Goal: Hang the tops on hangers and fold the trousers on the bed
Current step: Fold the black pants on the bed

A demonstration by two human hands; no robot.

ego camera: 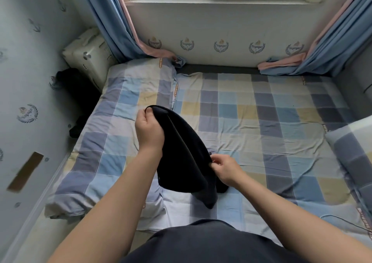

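While left hand [148,130] grips top end, right hand [223,169] pinches edge, black garment [181,154] slants down-right toward bed [261,121].

A plain black garment [181,152], possibly the trousers, hung bunched over the bed [261,121], close to its front edge and left of the middle. The left hand [149,129] gripped its upper end, held high. The right hand [223,168] pinched 1 side edge lower down. The cloth sloped between the 2 hands, and its lowest end reached down to the checked sheet.
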